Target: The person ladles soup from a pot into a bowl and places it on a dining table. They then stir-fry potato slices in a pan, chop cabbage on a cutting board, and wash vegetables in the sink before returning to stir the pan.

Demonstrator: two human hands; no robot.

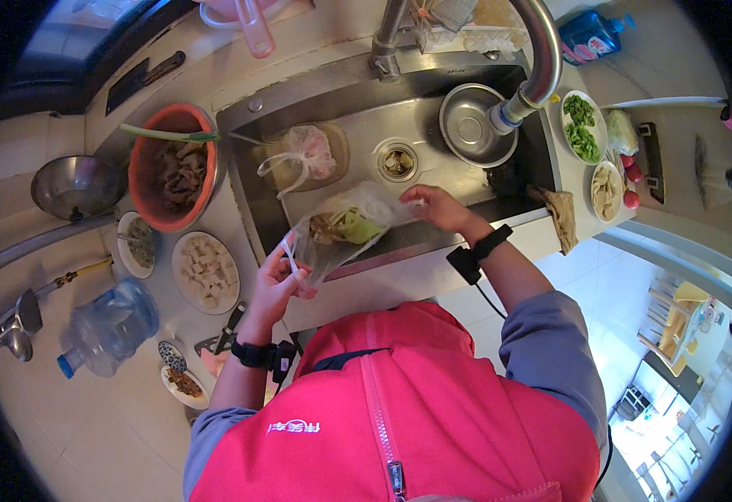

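My left hand [283,276] pinches one side of the mouth of a clear plastic bag [334,254], and my right hand [436,207] holds the bag's other end. Inside the bag lie green and brownish vegetable scraps [356,227]. The bag hangs over the front edge of the stainless steel sink [366,119]. In the sink, a tied plastic bag with something pinkish [315,154] rests on a shallow tray [339,147] at the left. A metal basin [469,125] stands at the right under the faucet [543,56], and the drain [397,161] lies between them.
Left of the sink stand a red basin of dark food [138,182], a plate of white cubes [206,273], a metal bowl [77,187], a knife [231,326] and a water jug [111,326]. At the right are plates of greens [582,128] and pale slices [605,191], and a brown cloth [562,219].
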